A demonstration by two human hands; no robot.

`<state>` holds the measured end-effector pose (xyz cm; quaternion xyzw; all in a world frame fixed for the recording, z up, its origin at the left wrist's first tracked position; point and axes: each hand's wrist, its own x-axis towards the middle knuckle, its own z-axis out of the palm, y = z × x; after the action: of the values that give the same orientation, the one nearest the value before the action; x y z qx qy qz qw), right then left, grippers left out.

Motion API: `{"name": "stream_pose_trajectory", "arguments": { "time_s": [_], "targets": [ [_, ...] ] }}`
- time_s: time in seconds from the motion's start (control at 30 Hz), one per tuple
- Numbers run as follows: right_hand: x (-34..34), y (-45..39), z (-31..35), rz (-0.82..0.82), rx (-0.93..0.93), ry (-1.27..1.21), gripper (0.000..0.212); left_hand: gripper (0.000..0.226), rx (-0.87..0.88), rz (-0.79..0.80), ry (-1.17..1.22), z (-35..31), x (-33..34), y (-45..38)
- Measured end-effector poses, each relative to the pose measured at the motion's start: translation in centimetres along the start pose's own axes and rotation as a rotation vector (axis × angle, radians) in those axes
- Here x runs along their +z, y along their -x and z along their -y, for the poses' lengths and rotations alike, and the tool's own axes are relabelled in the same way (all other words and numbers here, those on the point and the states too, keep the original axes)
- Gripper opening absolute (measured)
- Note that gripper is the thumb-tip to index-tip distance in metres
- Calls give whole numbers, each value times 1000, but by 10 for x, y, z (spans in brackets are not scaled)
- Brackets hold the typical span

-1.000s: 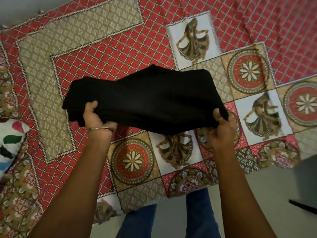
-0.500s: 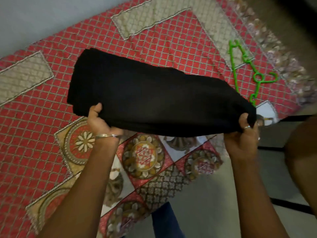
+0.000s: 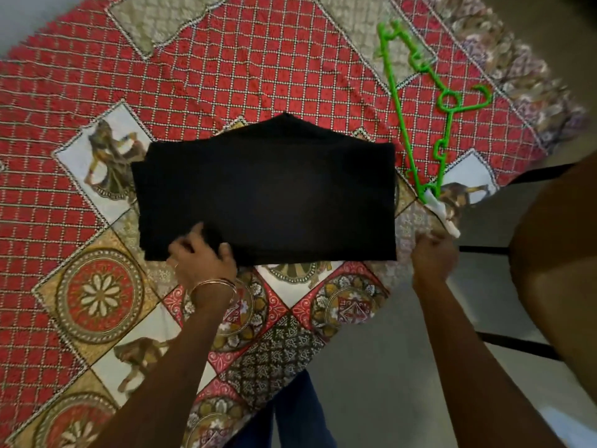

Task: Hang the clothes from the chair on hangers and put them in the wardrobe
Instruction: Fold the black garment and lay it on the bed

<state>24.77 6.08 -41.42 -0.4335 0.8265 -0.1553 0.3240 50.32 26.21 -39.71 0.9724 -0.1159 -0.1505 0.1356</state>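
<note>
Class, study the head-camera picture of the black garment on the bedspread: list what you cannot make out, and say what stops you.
- Black garment, head view: its type; it is folded and too dark for detail.
- Right hand: motion blur hides whether it holds anything.
- Green hanger: its lower end is covered by a white scrap.
- Chair: cut off by the right edge.
- Left hand: its fingers are blurred on the garment's edge.

I'm seeing soft, even indoor light with no hard shadows and no glare, and the black garment (image 3: 265,195) reads so dark its folds all but vanish. Motion blur smears my right hand (image 3: 434,257) and softens the left hand (image 3: 202,257), while the bedspread (image 3: 226,69) pattern blurs toward the frame's edges. The wide lens bends straight lines outward at the corners.
</note>
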Motion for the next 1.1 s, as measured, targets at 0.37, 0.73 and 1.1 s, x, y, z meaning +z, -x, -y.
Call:
{"name": "stream_pose_trajectory", "arguments": {
  "time_s": [0.37, 0.73, 1.1],
  "targets": [
    [37, -101, 76, 67, -175, 344, 68, 78, 518, 434, -171, -65, 52, -19],
    [-8, -30, 63, 195, -718, -82, 14, 69, -34, 612, 440, -103, 37, -53],
    [49, 80, -24, 345, -1276, 711, 33, 52, -66, 592, 1052, -144, -3, -26]
  ]
}}
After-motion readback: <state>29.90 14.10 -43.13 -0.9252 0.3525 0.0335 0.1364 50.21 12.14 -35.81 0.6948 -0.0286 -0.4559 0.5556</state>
